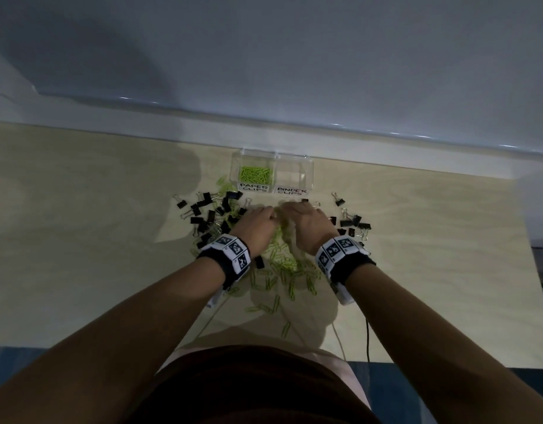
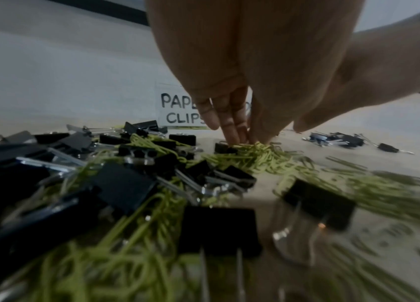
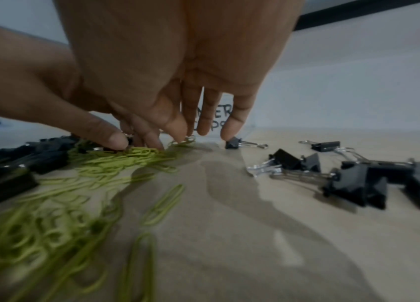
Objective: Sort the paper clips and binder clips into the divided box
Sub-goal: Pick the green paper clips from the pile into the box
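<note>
Step in hand: green paper clips (image 1: 287, 264) are being gathered from the mixed heap; this is judged a scooping step, with nothing yet lifted.
Left hand (image 1: 258, 223): set down on the heap just in front of the divided box (image 1: 271, 171), fingers (image 2: 229, 120) extended downward into the green clips; no single clip is seen to be pinched, so it is read as released, raking rather than gripping.
Right hand (image 1: 307, 221): placed just beside the left, fingertips (image 3: 177, 126) spread and pressed down on the same clump of green clips; nothing is enclosed by it either.
Box: stood near the far edge of the table (image 1: 80, 240); the compartment labelled PAPER CLIPS (image 1: 254, 188) already holds green clips, while the one labelled BINDER CLIPS (image 1: 291, 192) appears empty.
Binder clips: black ones (image 1: 209, 215) are heaped toward the left side of the table, tangled with green clips; a smaller group (image 1: 352, 223) is scattered to the right, apart from the green ones.
Progress: judged early, since most clips lie on the table.
Next move: the clump would need to be drawn together between both hands, lifted, and carried to the left compartment; stray black clips at the clump's left margin (image 2: 223, 148) should be kept out of the scoop.
</note>
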Motion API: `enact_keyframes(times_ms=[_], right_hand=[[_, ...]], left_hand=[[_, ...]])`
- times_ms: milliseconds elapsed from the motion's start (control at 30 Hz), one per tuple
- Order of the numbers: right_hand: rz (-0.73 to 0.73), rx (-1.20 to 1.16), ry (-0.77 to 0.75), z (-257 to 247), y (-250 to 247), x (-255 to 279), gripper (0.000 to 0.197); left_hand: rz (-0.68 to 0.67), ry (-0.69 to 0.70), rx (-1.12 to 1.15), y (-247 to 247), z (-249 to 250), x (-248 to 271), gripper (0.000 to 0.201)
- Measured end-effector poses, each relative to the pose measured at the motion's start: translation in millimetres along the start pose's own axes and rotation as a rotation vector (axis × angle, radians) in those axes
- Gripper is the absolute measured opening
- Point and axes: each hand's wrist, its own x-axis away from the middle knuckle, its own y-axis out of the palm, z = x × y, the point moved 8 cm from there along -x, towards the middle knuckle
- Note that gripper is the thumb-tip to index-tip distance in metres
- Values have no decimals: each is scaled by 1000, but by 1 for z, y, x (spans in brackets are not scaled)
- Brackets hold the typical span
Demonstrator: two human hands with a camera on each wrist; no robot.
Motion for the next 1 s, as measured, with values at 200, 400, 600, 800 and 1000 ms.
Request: enact_keyframes(times_ms=[200,400,600,800,1000], right_hand=[[-119,-9,-90,-3,14,24,61],[-46,-152,27,25,27,70,77],[-75,-88,149,8,38,61,98],[45,-225,92,0,28,38,40],[194,-410,183,24,17,37,9]], left_hand=[[-150,231,58,20,19,26,41],[-165,224,71,29,28,36,70],[-123,63,127,24,28,26,48],[-84,32,181,8,16,23,24],[2,-49,455,-10,-9,31,19]])
